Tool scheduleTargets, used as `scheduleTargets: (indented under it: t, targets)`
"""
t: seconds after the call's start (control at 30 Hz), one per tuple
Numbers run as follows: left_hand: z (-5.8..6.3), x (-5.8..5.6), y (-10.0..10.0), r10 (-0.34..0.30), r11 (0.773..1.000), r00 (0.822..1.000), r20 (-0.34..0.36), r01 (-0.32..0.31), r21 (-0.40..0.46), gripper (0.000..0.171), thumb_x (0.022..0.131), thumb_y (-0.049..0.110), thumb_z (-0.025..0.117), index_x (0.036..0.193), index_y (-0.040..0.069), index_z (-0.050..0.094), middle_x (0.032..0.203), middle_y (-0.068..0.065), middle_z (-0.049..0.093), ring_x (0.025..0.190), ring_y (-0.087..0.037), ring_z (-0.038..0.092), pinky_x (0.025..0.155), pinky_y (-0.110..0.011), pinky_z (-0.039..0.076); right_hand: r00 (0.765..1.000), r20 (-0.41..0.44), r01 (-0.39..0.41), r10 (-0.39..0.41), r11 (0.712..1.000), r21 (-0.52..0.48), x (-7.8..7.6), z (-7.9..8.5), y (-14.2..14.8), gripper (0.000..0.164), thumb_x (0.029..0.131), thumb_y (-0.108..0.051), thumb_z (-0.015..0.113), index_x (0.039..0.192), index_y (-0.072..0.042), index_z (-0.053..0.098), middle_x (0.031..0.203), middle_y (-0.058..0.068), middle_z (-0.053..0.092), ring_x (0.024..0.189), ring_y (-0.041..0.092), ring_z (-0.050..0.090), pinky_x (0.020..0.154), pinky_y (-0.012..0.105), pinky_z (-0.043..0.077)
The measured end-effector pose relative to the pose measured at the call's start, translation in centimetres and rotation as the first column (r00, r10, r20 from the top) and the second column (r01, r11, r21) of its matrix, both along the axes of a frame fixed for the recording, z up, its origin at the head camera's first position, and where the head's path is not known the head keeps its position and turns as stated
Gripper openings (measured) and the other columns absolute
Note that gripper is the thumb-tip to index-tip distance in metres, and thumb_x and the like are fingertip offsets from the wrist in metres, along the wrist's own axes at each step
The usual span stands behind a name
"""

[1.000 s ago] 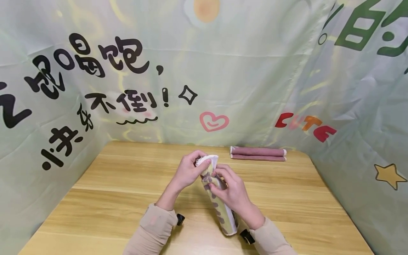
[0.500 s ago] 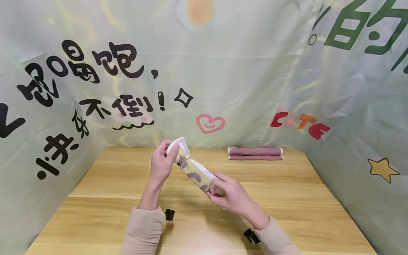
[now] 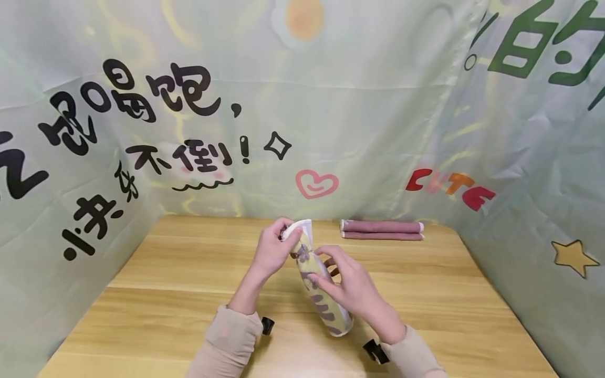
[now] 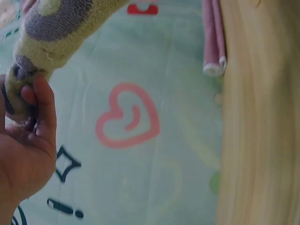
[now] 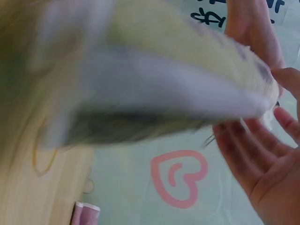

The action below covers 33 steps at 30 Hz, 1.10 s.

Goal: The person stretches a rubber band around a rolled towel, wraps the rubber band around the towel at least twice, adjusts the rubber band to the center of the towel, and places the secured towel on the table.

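Observation:
A rolled towel [image 3: 317,294], pale yellow with purple-grey patches and a white edge, slants down over the table. Its upper end narrows to a pinched neck [image 3: 304,253], with a white flap above. My left hand [image 3: 273,251] grips that upper end, thumb across the front. In the left wrist view, the fingers of my left hand [image 4: 28,150] curl round the narrow end of the towel [image 4: 61,28]. My right hand [image 3: 352,281] is beside the roll just below the neck, thumb and fingers spread around it. In the right wrist view, the towel [image 5: 187,61] is blurred.
Two mauve rolls with white ends [image 3: 382,230] lie side by side at the back right of the wooden table [image 3: 189,294]. A printed fabric backdrop [image 3: 368,131] rises behind and on both sides. Black wrist straps [image 3: 375,352] show at the cuffs.
The towel swung up to the left, with my right hand pinching its lower part, then came back to a downward slant. My right hand has returned near the neck, its hold loosened.

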<state>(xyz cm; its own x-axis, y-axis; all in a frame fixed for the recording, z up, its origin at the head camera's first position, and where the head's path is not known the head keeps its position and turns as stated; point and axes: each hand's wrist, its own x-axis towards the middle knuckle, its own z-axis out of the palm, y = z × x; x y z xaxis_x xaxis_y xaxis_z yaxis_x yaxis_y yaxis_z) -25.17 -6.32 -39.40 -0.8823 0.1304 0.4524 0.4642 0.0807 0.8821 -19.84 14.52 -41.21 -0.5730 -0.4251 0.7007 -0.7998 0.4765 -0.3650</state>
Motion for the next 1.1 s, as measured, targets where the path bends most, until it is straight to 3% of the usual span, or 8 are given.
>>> scheduleTargets:
  t: [0.17,0.27,0.57,0.67,0.8,0.93,1.0,1.1]
  targets:
    - [-0.4,0.2,1.4,0.007,1.000,1.000,0.030,-0.007,0.011,0.011,0.101,0.011,0.068,0.099,0.000,0.068,0.079,-0.010,0.062,0.056,-0.017,0.058,0.049,-0.041,0.058,0.986,-0.113,0.130,-0.124,0.990,0.046,-0.4,0.4,-0.6,0.058,0.077,-0.025,0.094,0.123,-0.010,0.062,0.112,0.004,0.068,0.067,0.012,0.058,0.054,0.020,0.049]
    - [-0.5,0.1,1.6,0.000,1.000,0.998,0.057,-0.001,0.014,0.015,0.102,0.017,0.069,0.102,0.002,0.069,0.083,-0.011,0.062,0.059,-0.017,0.059,0.051,-0.035,0.058,0.978,-0.133,0.167,-0.160,0.985,0.049,-0.7,0.4,-0.7,0.056,0.073,-0.016,0.096,0.118,-0.010,0.063,0.108,0.005,0.069,0.068,0.014,0.061,0.056,0.023,0.052]
    - [-0.8,-0.5,0.4,-0.161,0.965,0.986,0.052,0.168,-0.202,0.043,0.103,0.024,0.067,0.142,0.008,0.056,0.112,-0.013,0.063,0.084,-0.023,0.061,0.066,-0.037,0.059,0.997,-0.031,0.074,-0.077,0.994,-0.085,-1.1,0.0,0.3,0.047,0.075,0.005,0.087,0.116,-0.003,0.065,0.102,0.014,0.072,0.072,0.021,0.072,0.060,0.023,0.060]
    - [-1.0,-0.9,-0.1,-0.259,0.943,0.964,0.060,0.266,-0.202,0.056,0.104,0.024,0.064,0.155,0.012,0.044,0.118,-0.016,0.060,0.091,-0.022,0.061,0.073,-0.029,0.056,0.999,0.051,-0.011,0.018,0.990,-0.143,-1.0,0.2,0.4,0.043,0.078,0.007,0.082,0.116,-0.004,0.065,0.103,0.015,0.073,0.069,0.020,0.073,0.059,0.022,0.059]
    - [-1.5,-1.3,-0.3,-0.429,0.899,0.903,0.015,0.429,-0.092,0.065,0.106,0.016,0.056,0.164,0.012,0.028,0.137,-0.026,0.053,0.105,-0.019,0.060,0.086,-0.027,0.055,0.981,0.134,-0.110,0.140,0.971,-0.211,-0.8,0.4,0.2,0.040,0.081,0.008,0.079,0.117,-0.005,0.066,0.107,0.016,0.073,0.071,0.018,0.073,0.059,0.024,0.060]
    - [-1.7,-1.3,-0.2,-0.502,0.865,0.861,-0.084,0.501,-0.032,0.058,0.105,0.011,0.052,0.160,0.005,0.034,0.140,-0.028,0.055,0.110,-0.018,0.063,0.087,-0.029,0.056,0.972,0.156,-0.132,0.174,0.961,-0.243,-0.6,0.3,0.2,0.038,0.083,0.008,0.078,0.117,-0.006,0.067,0.106,0.014,0.073,0.072,0.016,0.073,0.057,0.024,0.060]
    - [-1.6,-1.2,-0.1,-0.477,0.878,0.873,-0.101,0.477,-0.031,0.050,0.105,0.012,0.053,0.153,0.002,0.044,0.130,-0.025,0.060,0.105,-0.018,0.064,0.082,-0.028,0.057,0.976,0.146,-0.122,0.161,0.963,-0.242,-0.6,0.2,0.2,0.038,0.082,0.007,0.078,0.116,-0.006,0.068,0.105,0.013,0.074,0.073,0.015,0.072,0.057,0.023,0.059]
    - [-1.6,-1.0,-0.1,-0.386,0.922,0.916,-0.106,0.378,-0.091,0.037,0.105,0.015,0.056,0.140,0.002,0.056,0.116,-0.017,0.062,0.095,-0.016,0.061,0.075,-0.027,0.056,0.981,0.129,-0.110,0.143,0.966,-0.235,-0.6,0.1,0.2,0.038,0.081,0.007,0.079,0.115,-0.006,0.068,0.104,0.013,0.074,0.072,0.015,0.071,0.057,0.022,0.059]
